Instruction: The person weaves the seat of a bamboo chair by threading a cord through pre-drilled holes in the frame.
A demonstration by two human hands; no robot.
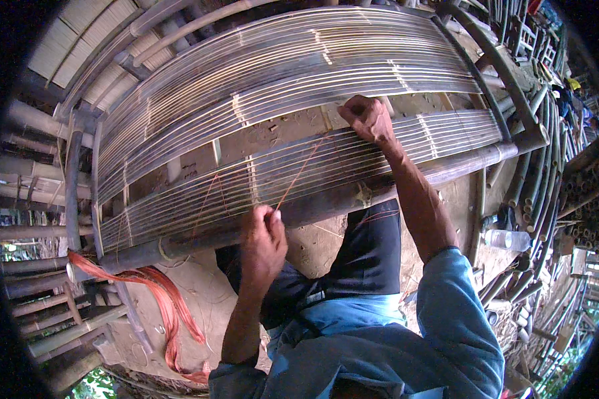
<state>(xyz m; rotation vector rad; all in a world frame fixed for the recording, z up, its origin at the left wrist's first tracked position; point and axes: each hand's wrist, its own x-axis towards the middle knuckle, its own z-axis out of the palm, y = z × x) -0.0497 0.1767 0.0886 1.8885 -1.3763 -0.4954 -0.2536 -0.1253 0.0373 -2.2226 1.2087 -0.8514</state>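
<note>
My left hand (264,243) is closed in a pinch on an orange cord (294,174), just above the near bamboo pole (306,205). The cord runs taut up to the near band of thin bamboo slats (419,136). Farther off and to the right, my right hand (367,118) is curled into a fist over the far edge of that band, beside the gap between the slats. What its fingers hold is hidden. Thin reddish strands (214,189) are looped around the slats left of the cord.
A bundle of orange-red cord (170,299) hangs over the frame's left corner down to the ground. More slats (279,86) span the far side. Bamboo poles (536,173) and a clear plastic bottle (509,239) lie at right. My knees are under the near pole.
</note>
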